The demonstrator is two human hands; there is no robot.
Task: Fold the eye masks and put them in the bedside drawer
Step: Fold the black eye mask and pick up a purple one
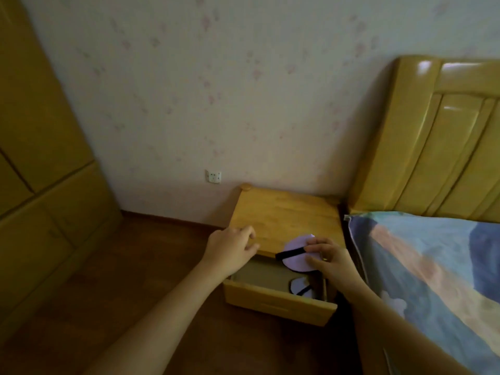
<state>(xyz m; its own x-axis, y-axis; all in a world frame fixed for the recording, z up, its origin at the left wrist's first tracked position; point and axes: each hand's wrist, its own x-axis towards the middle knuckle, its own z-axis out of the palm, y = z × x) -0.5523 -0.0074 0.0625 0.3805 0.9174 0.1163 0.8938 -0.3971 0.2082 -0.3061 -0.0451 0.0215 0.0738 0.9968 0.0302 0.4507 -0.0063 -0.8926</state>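
A folded lilac eye mask (297, 255) with a black strap is pinched in my right hand (328, 259) at the front edge of the bedside table (284, 215), above the open drawer (276, 304). Another lilac eye mask (382, 287) with a black strap lies inside the drawer, at its right side. My left hand (232, 247) rests on the table's front left corner with fingers curled loosely, holding nothing.
A bed with a patterned blue quilt (427, 269) and a glossy wooden headboard (443, 136) stands close on the right. A wooden wardrobe (40, 158) fills the left. A wall socket (213, 176) sits above the skirting. Dark wooden floor (135, 266) lies in front.
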